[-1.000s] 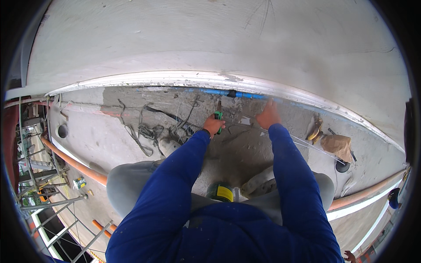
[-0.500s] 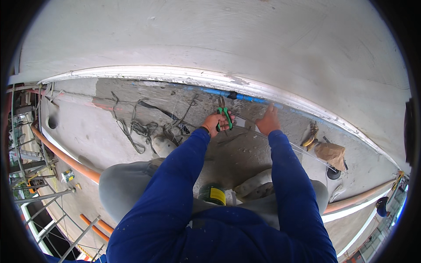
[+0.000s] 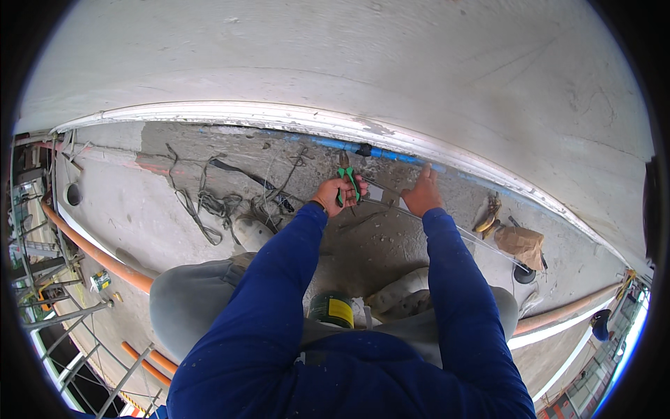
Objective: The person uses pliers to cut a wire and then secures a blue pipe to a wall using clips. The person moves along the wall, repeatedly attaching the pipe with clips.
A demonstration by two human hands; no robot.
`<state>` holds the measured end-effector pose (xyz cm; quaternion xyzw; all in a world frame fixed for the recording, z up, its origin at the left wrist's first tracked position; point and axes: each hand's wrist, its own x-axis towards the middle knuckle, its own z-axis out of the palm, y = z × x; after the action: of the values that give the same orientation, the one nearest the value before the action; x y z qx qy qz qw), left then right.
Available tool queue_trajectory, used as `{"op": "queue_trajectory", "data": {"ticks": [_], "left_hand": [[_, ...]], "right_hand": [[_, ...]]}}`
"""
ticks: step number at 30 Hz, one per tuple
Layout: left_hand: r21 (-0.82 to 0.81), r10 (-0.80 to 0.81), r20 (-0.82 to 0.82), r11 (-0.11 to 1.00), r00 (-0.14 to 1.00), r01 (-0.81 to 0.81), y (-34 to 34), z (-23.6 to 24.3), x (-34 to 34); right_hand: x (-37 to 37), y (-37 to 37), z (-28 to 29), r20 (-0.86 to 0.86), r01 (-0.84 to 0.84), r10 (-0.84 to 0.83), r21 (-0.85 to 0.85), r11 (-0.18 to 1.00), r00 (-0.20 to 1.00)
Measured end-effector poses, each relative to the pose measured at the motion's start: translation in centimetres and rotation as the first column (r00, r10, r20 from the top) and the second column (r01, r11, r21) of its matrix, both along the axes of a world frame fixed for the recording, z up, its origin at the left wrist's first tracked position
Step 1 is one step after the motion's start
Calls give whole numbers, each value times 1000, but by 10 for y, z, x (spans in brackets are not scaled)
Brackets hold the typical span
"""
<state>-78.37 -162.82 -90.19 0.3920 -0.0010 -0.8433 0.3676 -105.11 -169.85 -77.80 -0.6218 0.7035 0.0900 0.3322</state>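
Note:
Green-handled pliers (image 3: 347, 184) lie in my left hand (image 3: 329, 193), its fingers curled round the grips and the jaws pointing toward the wall. Beyond them a blue pipe (image 3: 394, 155) runs along the wall's foot, with a black band (image 3: 363, 149) round it. My right hand (image 3: 421, 197) is stretched toward this pipe, its fingertips at or very near it; contact is unclear. Thin pale rods or wires (image 3: 474, 239) pass beneath that hand and slant to the lower right. Between my hands a small grey plate-like piece (image 3: 375, 192) rests on the rough ground.
Tangled dark straps (image 3: 222, 202) lie at the left. To the right are a brown paper bag (image 3: 520, 243), a worn yellowish-brown object (image 3: 488, 213) and a black round item (image 3: 524, 274). A green and yellow can (image 3: 332, 311) stands between my legs. Orange pipe (image 3: 98, 244) and scaffolding border the left.
The view has shifted slightly, so most things appear a little farther left. My left hand still grips the pliers, and my right hand stays by the blue pipe.

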Motion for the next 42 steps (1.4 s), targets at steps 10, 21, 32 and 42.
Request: {"op": "queue_trajectory", "data": {"ticks": [10,21,32,42], "left_hand": [[-3,-71,18,997,997,71,-9,10,3],[-49,-37,-53,998,998,34,-13,9,12],[114,-28,308,993,951,-7,-21,31,-13],[128,48,629,978,776,-165,-31,31,-74]], "right_hand": [[-8,5,-15,1,-2,2,-73,997,1000],[-10,2,-15,15,8,-8,-8,1000,1000],[-7,3,-25,29,1,0,-62,998,1000],[-8,4,-6,63,34,-28,-84,996,998]]}}
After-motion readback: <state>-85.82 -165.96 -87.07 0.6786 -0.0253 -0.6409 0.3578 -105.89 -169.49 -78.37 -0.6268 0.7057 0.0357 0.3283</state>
